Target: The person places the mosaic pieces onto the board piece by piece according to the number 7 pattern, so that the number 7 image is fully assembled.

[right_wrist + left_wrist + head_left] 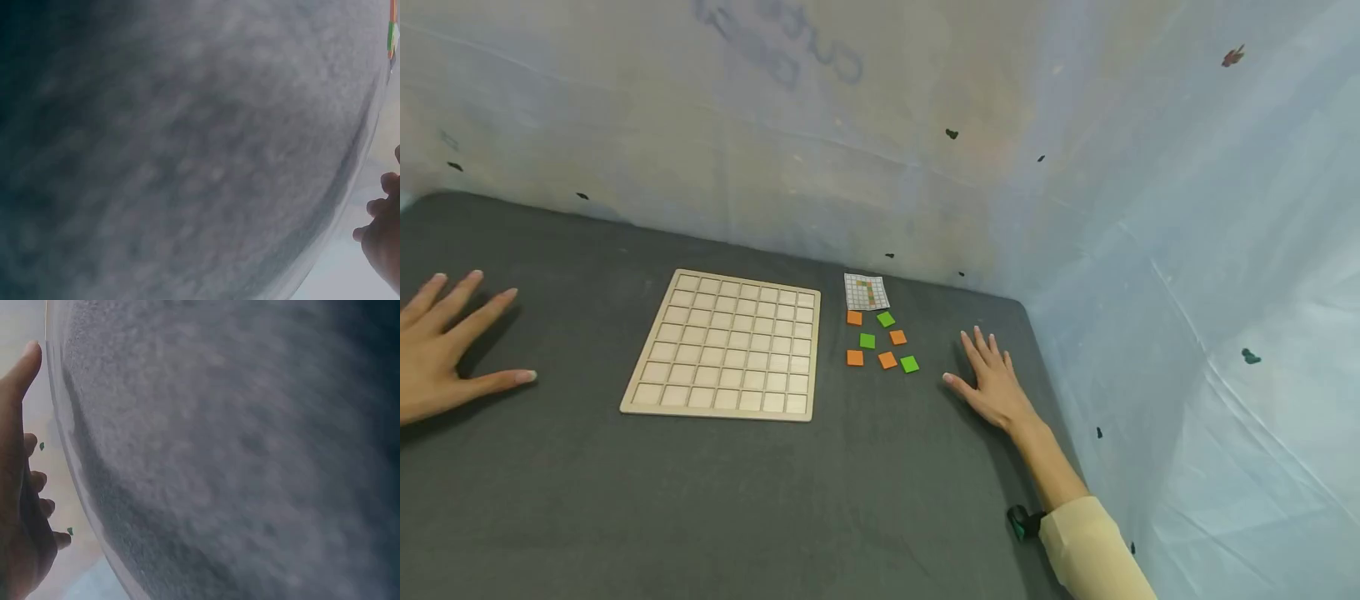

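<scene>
Left hand (433,358) at the far left of the head view, palm down, fingers and thumb spread, holding nothing. Right hand (996,396) on the right side, palm down too, thumb out, fingers straight and slightly fanned, also holding nothing. Can't tell if either touches the dark grey table (737,508).

Pale wooden square board with a grid of shallow square cells (734,357) lies flat between the hands, nearer the left one; all cells bare. Just right of it, a loose cluster: four flat orange square tiles (854,357) and three flat green square tiles (867,341), spaced apart, some turned at angles. Right hand is nearest these, not touching. Small white paper card with a printed grid and orange-green pattern (866,292) sits behind the tiles, toward the far table edge.

Cream sleeve (1093,542) on the right arm, dark device (1024,523) by the cuff. Pale sheeting (880,167) with dark specks behind.
</scene>
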`<state>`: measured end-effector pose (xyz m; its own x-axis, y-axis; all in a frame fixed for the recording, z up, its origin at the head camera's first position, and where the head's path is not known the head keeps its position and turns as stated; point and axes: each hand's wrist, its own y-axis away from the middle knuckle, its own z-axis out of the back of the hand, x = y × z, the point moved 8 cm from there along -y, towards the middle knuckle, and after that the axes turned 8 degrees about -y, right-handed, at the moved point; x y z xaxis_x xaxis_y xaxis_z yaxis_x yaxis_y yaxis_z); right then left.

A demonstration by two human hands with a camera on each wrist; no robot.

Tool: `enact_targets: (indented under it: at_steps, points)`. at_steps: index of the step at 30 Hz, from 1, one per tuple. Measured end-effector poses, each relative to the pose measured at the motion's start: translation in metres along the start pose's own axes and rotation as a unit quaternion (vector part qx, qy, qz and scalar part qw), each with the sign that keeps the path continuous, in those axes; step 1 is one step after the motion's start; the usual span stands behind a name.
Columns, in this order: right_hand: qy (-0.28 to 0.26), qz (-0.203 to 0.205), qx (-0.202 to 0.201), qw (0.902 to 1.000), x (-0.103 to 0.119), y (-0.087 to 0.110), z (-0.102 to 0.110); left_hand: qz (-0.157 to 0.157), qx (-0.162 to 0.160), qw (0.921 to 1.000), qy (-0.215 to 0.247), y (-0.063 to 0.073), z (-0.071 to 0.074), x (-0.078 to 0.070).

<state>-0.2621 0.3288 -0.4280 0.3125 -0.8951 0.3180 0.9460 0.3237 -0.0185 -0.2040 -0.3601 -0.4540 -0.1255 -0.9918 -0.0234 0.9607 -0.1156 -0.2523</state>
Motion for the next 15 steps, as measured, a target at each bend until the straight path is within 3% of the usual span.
enact_targets:
  at_steps: [5, 9, 12, 15]
  points:
    - [-0.038, 0.013, 0.000, 0.9992, 0.005, -0.010, 0.002, -0.013, 0.018, 0.9996, -0.017, -0.011, 0.005, -0.009]
    - [-0.061, 0.014, -0.004, 0.9981, 0.007, -0.017, 0.003, -0.049, 0.019, 0.9985, -0.012, -0.022, 0.010, -0.021]
    - [-0.075, 0.016, -0.013, 0.9969, 0.010, -0.022, 0.005, -0.082, 0.014, 0.9965, 0.004, -0.029, 0.013, -0.031]
    - [-0.094, 0.027, -0.026, 0.9949, 0.014, -0.027, 0.007, -0.093, 0.020, 0.9947, 0.038, -0.035, 0.014, -0.036]
